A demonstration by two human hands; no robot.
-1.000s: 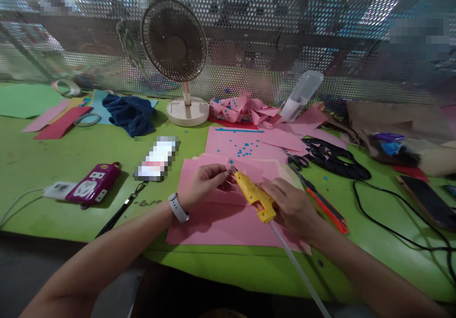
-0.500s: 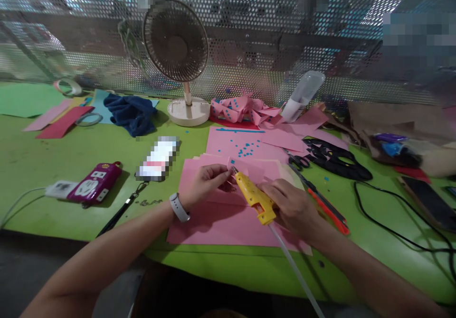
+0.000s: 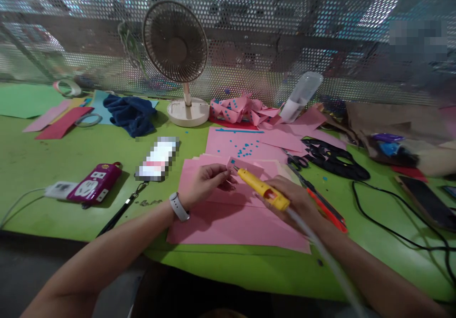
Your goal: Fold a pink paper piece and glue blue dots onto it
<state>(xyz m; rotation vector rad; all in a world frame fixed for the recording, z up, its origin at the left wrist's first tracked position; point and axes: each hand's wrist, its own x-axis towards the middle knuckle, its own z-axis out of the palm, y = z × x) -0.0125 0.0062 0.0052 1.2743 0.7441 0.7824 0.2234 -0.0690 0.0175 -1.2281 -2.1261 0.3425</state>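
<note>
My right hand [image 3: 292,197] is wrapped round a yellow hot glue gun [image 3: 261,186], its tip pointing up and left. A long pale glue stick [image 3: 326,254] trails from its rear. My left hand [image 3: 213,178], with a white watch band [image 3: 179,207] at the wrist, pinches the left edge of a small pink paper piece [image 3: 249,165]. On that piece sits a small blue square [image 3: 232,162], close to the gun's nozzle. Pink paper sheets [image 3: 228,225] lie stacked under both hands. Beyond them, tiny blue squares are scattered on another pink sheet [image 3: 221,142].
Scissors [image 3: 298,160], an orange cutter knife [image 3: 329,213] and a black mask-shaped item [image 3: 335,161] lie to the right. A fan [image 3: 188,113] stands at the back beside folded pink paper [image 3: 238,108]. On the left are a purple power strip [image 3: 94,184], a phone [image 3: 158,156] and a blue cloth [image 3: 131,114].
The glue gun has tilted flatter, its rear swinging right and up with my right hand. The glue stick has swung right. My left hand has stayed in place.
</note>
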